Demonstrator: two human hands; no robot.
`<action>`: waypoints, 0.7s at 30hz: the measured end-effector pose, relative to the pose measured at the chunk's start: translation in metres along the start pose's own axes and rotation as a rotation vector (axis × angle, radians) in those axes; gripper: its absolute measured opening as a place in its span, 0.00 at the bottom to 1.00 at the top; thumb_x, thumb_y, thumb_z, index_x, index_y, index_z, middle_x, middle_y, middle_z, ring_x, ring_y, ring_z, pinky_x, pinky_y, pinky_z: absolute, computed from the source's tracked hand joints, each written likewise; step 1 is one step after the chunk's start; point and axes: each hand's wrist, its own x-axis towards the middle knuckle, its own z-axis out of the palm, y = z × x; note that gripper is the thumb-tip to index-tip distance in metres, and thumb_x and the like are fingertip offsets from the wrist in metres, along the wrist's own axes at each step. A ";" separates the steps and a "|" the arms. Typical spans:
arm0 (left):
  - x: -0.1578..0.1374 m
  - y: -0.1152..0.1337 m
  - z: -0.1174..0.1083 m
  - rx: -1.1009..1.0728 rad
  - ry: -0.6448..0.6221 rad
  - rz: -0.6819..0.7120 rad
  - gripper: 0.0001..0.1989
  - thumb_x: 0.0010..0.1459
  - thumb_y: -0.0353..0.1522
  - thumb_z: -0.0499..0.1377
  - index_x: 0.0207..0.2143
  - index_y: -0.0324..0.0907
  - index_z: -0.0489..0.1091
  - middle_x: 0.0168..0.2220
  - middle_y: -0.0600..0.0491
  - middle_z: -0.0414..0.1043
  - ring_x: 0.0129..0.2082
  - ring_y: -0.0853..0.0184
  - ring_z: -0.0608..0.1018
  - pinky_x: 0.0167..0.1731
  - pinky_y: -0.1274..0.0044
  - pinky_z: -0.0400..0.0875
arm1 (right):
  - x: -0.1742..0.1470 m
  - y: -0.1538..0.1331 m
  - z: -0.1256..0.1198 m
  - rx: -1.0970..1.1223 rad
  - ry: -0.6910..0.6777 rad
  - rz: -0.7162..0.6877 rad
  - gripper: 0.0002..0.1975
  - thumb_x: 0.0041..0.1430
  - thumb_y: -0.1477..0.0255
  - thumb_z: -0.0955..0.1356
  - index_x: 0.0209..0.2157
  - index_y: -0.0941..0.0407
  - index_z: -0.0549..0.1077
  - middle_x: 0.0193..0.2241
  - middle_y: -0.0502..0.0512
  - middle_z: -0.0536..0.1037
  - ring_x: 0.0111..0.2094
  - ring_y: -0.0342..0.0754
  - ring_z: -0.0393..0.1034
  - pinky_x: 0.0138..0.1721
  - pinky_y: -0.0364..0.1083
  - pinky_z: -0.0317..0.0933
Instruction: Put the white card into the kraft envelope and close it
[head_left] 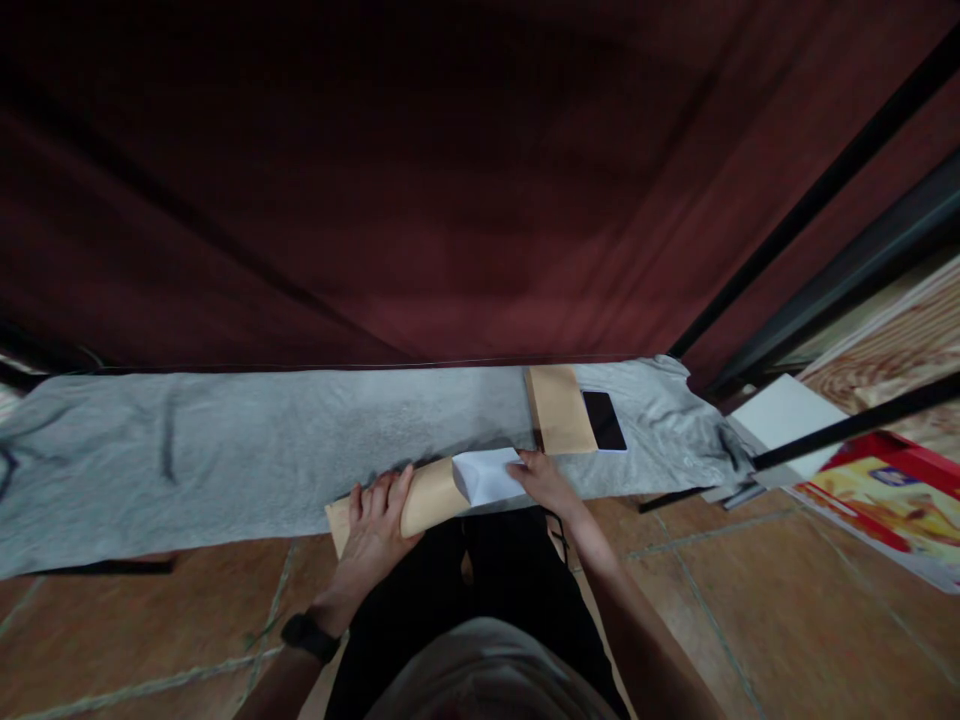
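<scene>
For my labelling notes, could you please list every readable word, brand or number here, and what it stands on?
None can be read.
Red box: print there, too blurred to read.
Envelopes, white paper, phone: no text shows.

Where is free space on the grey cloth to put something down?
The long grey cloth lies bare left of the left hand. Crowded on the right: tan envelope, white folded paper, right hand, second tan envelope, black phone.

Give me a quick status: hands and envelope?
Left hand flat on brown envelope. Right hand at white paper in its mouth. Second envelope, phone lie beyond, apart.
</scene>
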 end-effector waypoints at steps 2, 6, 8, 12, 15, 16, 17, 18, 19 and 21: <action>0.004 0.005 -0.001 -0.035 0.003 0.018 0.48 0.54 0.35 0.62 0.71 0.40 0.40 0.59 0.36 0.63 0.60 0.45 0.66 0.62 0.50 0.49 | -0.001 -0.002 0.014 0.008 0.000 -0.003 0.10 0.62 0.73 0.66 0.33 0.56 0.80 0.29 0.53 0.81 0.32 0.49 0.76 0.36 0.44 0.66; 0.012 0.014 -0.002 -0.054 -0.017 0.046 0.49 0.52 0.34 0.63 0.71 0.41 0.40 0.59 0.36 0.62 0.59 0.45 0.66 0.62 0.50 0.50 | -0.005 -0.006 0.048 0.051 0.103 -0.063 0.10 0.63 0.69 0.66 0.37 0.56 0.79 0.35 0.57 0.80 0.38 0.50 0.75 0.43 0.47 0.67; 0.014 0.016 -0.003 -0.055 -0.021 0.049 0.50 0.51 0.33 0.63 0.71 0.41 0.39 0.59 0.37 0.62 0.60 0.46 0.66 0.62 0.50 0.50 | -0.007 -0.007 0.057 0.073 0.225 -0.080 0.10 0.63 0.69 0.67 0.40 0.56 0.79 0.44 0.61 0.78 0.48 0.53 0.72 0.52 0.51 0.65; 0.016 0.018 -0.004 -0.059 -0.020 0.080 0.48 0.54 0.33 0.62 0.71 0.40 0.39 0.59 0.37 0.63 0.61 0.47 0.65 0.63 0.51 0.49 | -0.008 -0.007 0.060 0.250 0.180 -0.123 0.13 0.65 0.69 0.64 0.38 0.56 0.80 0.48 0.60 0.78 0.51 0.52 0.71 0.55 0.51 0.63; 0.020 0.023 -0.005 -0.068 -0.022 0.122 0.47 0.55 0.33 0.61 0.71 0.40 0.40 0.58 0.37 0.63 0.61 0.47 0.65 0.63 0.51 0.47 | -0.006 -0.006 0.061 0.331 0.005 -0.138 0.14 0.66 0.71 0.62 0.35 0.56 0.80 0.43 0.58 0.79 0.44 0.49 0.74 0.49 0.47 0.67; 0.021 0.024 -0.005 -0.073 -0.025 0.136 0.46 0.55 0.32 0.61 0.71 0.40 0.41 0.58 0.37 0.63 0.61 0.48 0.65 0.64 0.52 0.47 | -0.005 -0.006 0.063 0.322 -0.010 -0.124 0.14 0.65 0.73 0.62 0.35 0.56 0.80 0.43 0.58 0.79 0.44 0.48 0.73 0.49 0.46 0.67; 0.023 0.025 -0.005 -0.076 -0.027 0.148 0.46 0.55 0.32 0.61 0.71 0.40 0.42 0.58 0.37 0.63 0.61 0.48 0.65 0.64 0.52 0.47 | -0.004 -0.006 0.065 0.306 -0.017 -0.108 0.14 0.64 0.74 0.62 0.36 0.56 0.80 0.43 0.58 0.78 0.45 0.48 0.73 0.49 0.46 0.66; 0.024 0.026 -0.005 -0.078 -0.026 0.158 0.45 0.55 0.31 0.60 0.71 0.41 0.42 0.58 0.37 0.64 0.61 0.48 0.65 0.64 0.52 0.47 | -0.003 -0.005 0.066 0.290 -0.025 -0.095 0.14 0.63 0.76 0.62 0.36 0.56 0.80 0.44 0.58 0.77 0.46 0.48 0.73 0.50 0.46 0.66; 0.025 0.026 -0.005 -0.078 -0.026 0.167 0.45 0.55 0.31 0.60 0.71 0.41 0.43 0.58 0.38 0.64 0.61 0.48 0.66 0.64 0.52 0.47 | -0.002 -0.005 0.067 0.275 -0.042 -0.088 0.14 0.63 0.77 0.62 0.37 0.56 0.79 0.45 0.58 0.77 0.47 0.48 0.72 0.51 0.46 0.65; 0.027 0.025 -0.006 -0.079 -0.028 0.191 0.45 0.54 0.30 0.60 0.71 0.42 0.44 0.58 0.38 0.65 0.61 0.49 0.65 0.65 0.53 0.46 | -0.001 -0.003 0.067 0.241 -0.086 -0.094 0.13 0.61 0.78 0.62 0.35 0.56 0.79 0.46 0.58 0.75 0.50 0.48 0.70 0.54 0.47 0.64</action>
